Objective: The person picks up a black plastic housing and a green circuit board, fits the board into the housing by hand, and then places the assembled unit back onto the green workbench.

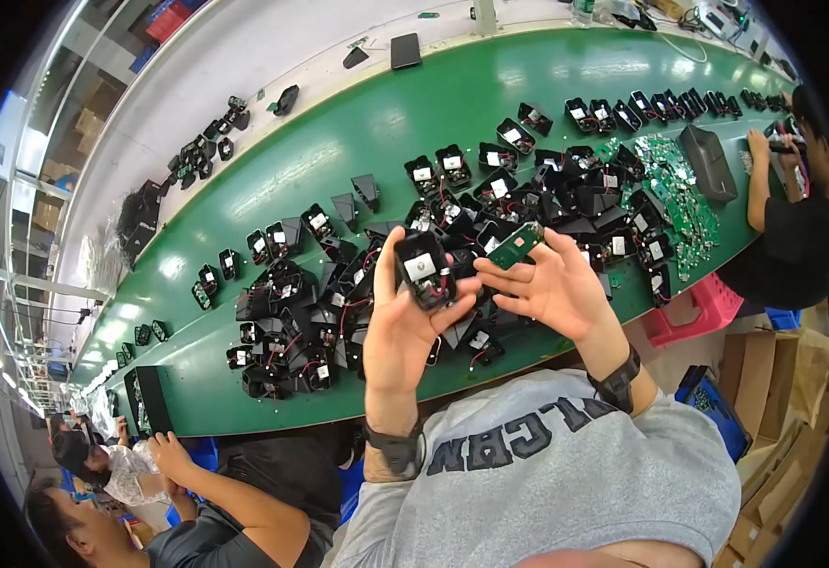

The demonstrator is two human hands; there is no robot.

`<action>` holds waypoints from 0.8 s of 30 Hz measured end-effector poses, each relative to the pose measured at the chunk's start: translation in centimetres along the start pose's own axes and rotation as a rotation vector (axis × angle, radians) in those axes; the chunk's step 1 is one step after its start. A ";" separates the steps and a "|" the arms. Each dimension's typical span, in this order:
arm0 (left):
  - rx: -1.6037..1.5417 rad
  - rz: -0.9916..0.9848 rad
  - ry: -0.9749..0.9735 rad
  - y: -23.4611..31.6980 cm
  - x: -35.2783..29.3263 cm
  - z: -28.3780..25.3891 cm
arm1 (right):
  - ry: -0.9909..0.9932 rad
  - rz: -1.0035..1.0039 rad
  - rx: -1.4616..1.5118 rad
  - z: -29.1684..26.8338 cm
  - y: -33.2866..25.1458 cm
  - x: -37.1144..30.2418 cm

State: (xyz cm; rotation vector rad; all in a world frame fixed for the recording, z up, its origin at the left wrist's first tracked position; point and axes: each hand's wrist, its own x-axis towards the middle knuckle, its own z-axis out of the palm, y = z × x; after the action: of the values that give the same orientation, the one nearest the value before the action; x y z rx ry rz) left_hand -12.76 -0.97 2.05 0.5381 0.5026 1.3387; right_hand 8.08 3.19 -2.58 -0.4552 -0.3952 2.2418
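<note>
The left hand point(400, 331) curls its fingers around an open black housing point(424, 272); the right hand point(561, 289), fingers loosely spread, grips a green circuit board point(512, 250) just beside it. Both are above a glossy green table point(338, 71) bearing heaped black cases point(282, 322) and loose boards point(675, 204). Beyond are co-workers point(253, 506), a pink stool point(694, 312) and cardboard boxes point(763, 388). The held housing shows a white block; the board, a small pinkish patch.
</note>
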 end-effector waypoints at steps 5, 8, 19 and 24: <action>0.662 0.249 0.135 -2.7 2.0 1.0 | 0.105 -0.044 -0.031 -0.2 0.6 0.1; 0.836 0.314 0.099 -3.2 2.6 0.5 | 0.146 -0.079 -0.104 -0.4 0.7 0.8; 0.928 0.218 0.128 -3.8 2.6 0.5 | 0.058 -0.310 -0.284 0.0 1.9 2.1; 0.865 0.232 0.110 -4.1 2.8 0.2 | 0.052 -0.432 -0.527 -0.9 2.4 2.7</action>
State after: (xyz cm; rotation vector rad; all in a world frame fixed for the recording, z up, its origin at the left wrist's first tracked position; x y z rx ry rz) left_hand -9.05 1.21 -0.45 1.2617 1.1504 1.3346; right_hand 5.29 3.84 -4.85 -0.6283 -0.9681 1.6902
